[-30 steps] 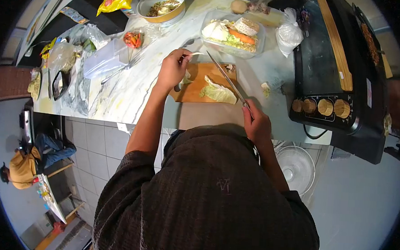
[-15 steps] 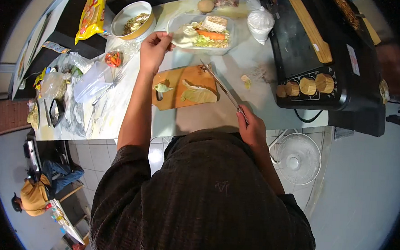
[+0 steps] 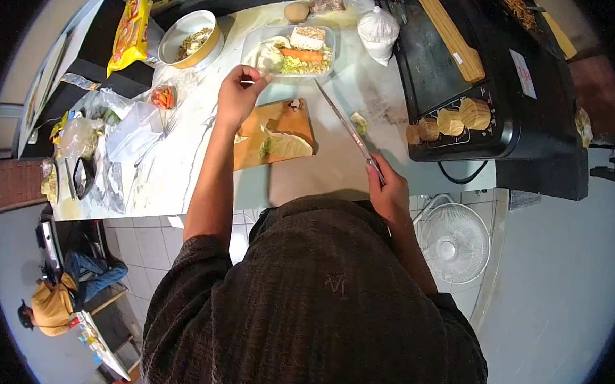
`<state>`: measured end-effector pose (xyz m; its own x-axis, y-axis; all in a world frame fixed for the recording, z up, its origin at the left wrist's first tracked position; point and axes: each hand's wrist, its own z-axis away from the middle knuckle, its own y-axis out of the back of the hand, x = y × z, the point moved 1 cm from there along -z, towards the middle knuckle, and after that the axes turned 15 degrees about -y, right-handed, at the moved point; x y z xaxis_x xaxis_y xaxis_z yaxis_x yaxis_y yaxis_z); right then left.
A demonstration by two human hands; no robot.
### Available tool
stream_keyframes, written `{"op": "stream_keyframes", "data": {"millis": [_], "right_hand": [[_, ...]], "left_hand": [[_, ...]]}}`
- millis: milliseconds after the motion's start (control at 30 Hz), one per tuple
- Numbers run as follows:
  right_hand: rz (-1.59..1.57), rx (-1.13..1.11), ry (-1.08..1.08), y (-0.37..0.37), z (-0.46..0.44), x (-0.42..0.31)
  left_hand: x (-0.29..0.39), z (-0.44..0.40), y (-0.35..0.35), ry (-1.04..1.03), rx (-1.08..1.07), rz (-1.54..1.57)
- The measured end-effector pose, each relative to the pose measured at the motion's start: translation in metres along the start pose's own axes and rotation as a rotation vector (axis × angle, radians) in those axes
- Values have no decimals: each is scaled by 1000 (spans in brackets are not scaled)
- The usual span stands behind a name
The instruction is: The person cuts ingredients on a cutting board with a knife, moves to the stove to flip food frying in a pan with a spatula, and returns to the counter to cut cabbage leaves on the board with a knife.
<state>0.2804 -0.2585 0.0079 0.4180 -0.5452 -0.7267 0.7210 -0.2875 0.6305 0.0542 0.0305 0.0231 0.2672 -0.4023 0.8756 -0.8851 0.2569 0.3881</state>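
Note:
My right hand grips a knife by its handle, the blade slanting up and left over the counter. My left hand hovers by the front left corner of a clear plastic container, thumb and forefinger slightly apart with nothing visible between them. Inside the container are a carrot, a pale block with a browned top, shredded vegetable and pale leaf pieces. Below it, a wooden cutting board bears a cabbage leaf; my left forearm partly covers another piece at its left edge.
A black stove with wooden knobs stands right. A bag of white powder and an egg lie behind. Leftward are a bowl, bagged chillies and an empty plastic tub. A person sits lower left.
My left hand has moved off the container's left rim toward its front corner, its fingers loosening. The right hand still holds the knife; the whole view has shifted slightly.

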Motion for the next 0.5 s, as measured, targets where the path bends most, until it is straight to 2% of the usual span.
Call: {"op": "stream_keyframes", "data": {"millis": [33,100,167,233,267,300,367,433,500], "right_hand": [[8,-10,-17,1,-2,2],[-36,-2,33,0,-7,9],[-85,-1,88,0,-10,14],[-94,-6,88,2,-14,14],[-94,-17,90,3,-14,14],[-77,-40,87,4,-15,15],[-58,-73,87,6,-17,16],[-34,-140,62,6,-20,18],[-38,-159,97,6,-23,19]], "left_hand": [[1,8,0,7,4,-4],[6,26,-4,73,-189,-63],[10,42,-8,57,-123,-15],[18,51,-4,132,-83,-67],[-7,58,1,165,-54,9],[-6,62,7,172,-48,5],[-1,75,18,184,36,-107],[-16,86,31,180,23,-228],[-15,97,38,293,204,-338]]}}
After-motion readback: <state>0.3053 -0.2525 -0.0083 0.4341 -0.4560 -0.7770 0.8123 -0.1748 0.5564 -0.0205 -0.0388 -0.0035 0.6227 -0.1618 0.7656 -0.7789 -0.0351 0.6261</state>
